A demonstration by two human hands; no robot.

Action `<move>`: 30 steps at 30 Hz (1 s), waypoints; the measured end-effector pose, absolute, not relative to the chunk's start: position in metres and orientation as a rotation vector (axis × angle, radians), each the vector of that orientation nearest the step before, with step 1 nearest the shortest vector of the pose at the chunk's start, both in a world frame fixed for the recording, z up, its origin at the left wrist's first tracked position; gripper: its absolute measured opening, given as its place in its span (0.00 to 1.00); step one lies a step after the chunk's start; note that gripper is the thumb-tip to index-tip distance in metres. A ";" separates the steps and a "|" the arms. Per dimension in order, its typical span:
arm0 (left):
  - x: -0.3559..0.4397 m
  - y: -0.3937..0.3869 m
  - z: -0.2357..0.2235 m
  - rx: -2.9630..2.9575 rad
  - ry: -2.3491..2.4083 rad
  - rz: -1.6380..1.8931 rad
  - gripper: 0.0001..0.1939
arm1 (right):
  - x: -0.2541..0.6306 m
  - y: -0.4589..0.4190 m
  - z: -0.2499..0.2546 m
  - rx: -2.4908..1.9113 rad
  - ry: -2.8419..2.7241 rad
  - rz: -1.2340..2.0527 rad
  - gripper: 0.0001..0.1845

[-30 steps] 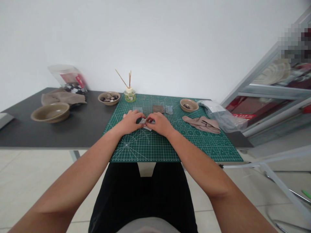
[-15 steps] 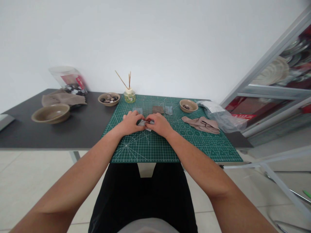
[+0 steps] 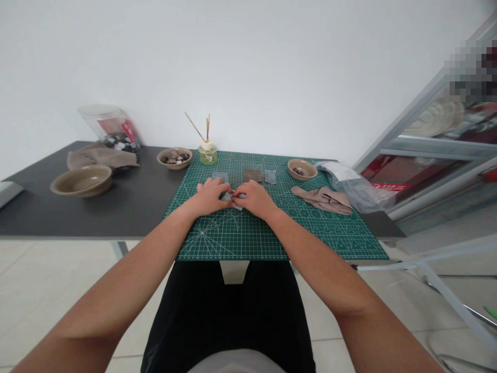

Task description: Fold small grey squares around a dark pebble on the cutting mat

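My left hand [image 3: 215, 197] and my right hand [image 3: 256, 199] meet over the green cutting mat [image 3: 233, 241], fingertips nearly touching. Between them is a small pale sheet [image 3: 237, 207], mostly covered by the fingers. Both hands pinch at it, thumbs toward each other; whether something small is also held there is hidden. Just beyond the fingers lie a blue-grey square [image 3: 220, 176], a brown square [image 3: 253, 175] and another blue-grey piece [image 3: 270, 176], all thin and flat.
A bowl of stones [image 3: 174, 158] and a reed diffuser [image 3: 208, 153] stand at the back. Rightward are a small bowl [image 3: 302, 169], a crumpled cloth [image 3: 324, 199] and a plastic bag [image 3: 355, 186]. Leftward are a larger bowl [image 3: 81, 181], another cloth [image 3: 101, 155] and a clear jar [image 3: 111, 129].
The fingers have shifted very slightly around the pale sheet. Both hands stay at the same place, and the other things on the table have not moved.
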State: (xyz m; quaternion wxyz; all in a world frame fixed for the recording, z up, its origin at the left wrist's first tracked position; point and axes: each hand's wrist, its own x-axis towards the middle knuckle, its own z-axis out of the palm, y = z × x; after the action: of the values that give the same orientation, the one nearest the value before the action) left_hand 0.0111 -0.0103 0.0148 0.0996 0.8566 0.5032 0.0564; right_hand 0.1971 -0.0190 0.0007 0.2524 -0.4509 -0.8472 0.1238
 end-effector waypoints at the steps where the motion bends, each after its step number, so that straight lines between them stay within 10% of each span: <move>1: 0.011 -0.010 0.015 2.527 1.489 0.167 0.22 | 0.198 -0.019 0.001 -1.216 -2.297 0.360 0.03; 30: 0.011 -0.009 0.016 2.455 1.498 0.186 0.23 | 0.204 -0.016 -0.001 -1.273 -2.273 0.308 0.03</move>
State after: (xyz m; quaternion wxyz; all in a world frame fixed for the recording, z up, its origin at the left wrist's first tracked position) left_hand 0.0107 -0.0094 0.0159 0.1296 0.8446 0.5155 0.0639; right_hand 0.2037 -0.0164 -0.0014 0.2562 -0.4691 -0.8375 0.1136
